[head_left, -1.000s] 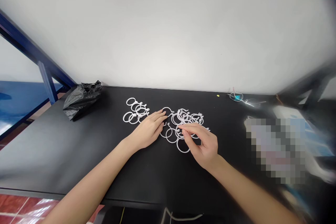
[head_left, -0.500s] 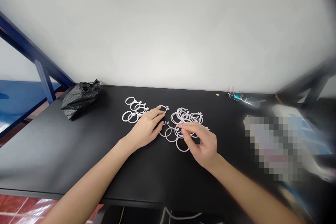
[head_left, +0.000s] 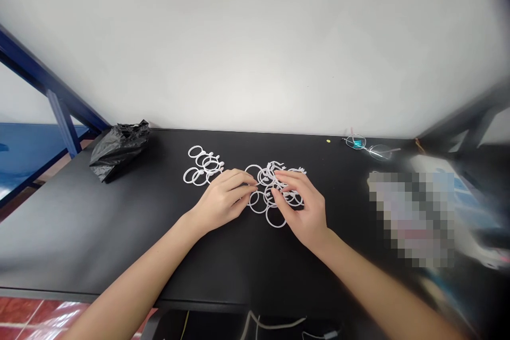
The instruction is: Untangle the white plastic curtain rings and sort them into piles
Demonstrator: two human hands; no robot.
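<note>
Two hands (head_left: 225, 196), one bag (head_left: 119, 150), dozen-plus white rings (head_left: 271, 174)

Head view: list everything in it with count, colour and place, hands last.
Table: one, black, across the middle
Left rings: several, overlapping, white, centre-left tabletop
Right rings: a pile, count unclear, white, centre tabletop
Plastic bag: one, black, left tabletop
Eyeglasses: one pair, clear, far right tabletop
Small spot: one, yellow, left of the eyeglasses
Pixelated patch: one, mixed colours, right
Blurred items: count unclear, white and blue, right
Beams: several, blue, left
Wall: one, white, behind
Floor tiles: several, red, lower left
Cable: at least one, pale, bottom
Left hand: one, bare, between ring groups
Right hand: one, bare, over right rings
</note>
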